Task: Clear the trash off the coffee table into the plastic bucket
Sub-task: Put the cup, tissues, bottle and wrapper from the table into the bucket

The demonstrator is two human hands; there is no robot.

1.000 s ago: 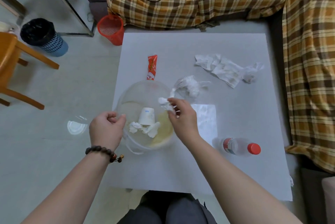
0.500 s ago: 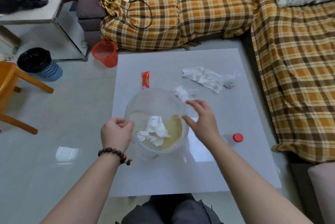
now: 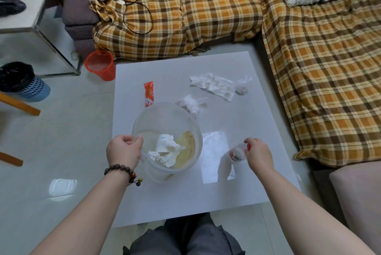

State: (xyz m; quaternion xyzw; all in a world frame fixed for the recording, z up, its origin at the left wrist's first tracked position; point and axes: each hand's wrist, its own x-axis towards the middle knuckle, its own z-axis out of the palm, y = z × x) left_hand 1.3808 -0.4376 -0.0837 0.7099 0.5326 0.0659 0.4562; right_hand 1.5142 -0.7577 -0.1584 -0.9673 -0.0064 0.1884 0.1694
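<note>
A clear plastic bucket [image 3: 165,114] stands on the white coffee table [image 3: 185,199], with crumpled tissues and a paper cup [image 3: 165,147] inside. My left hand [image 3: 123,151] grips its left rim. My right hand [image 3: 258,152] is closed around the neck of a clear plastic bottle [image 3: 237,153] with a red cap, right of the bucket. Behind the bucket lie a red snack wrapper [image 3: 148,94], a crumpled tissue [image 3: 191,103], a flat paper napkin [image 3: 214,85] and a small tissue ball [image 3: 243,85].
A plaid-covered sofa [image 3: 206,11] wraps the table's far and right sides. On the floor at left stand a red mesh basket [image 3: 101,65] and a blue bin with a black liner [image 3: 22,81]. A wooden chair leg [image 3: 20,104] pokes in from the left.
My right hand dropped a tissue into the bucket, then moved right and closed on the bottle's neck. The camera tilted up. My left hand stayed on the rim.
</note>
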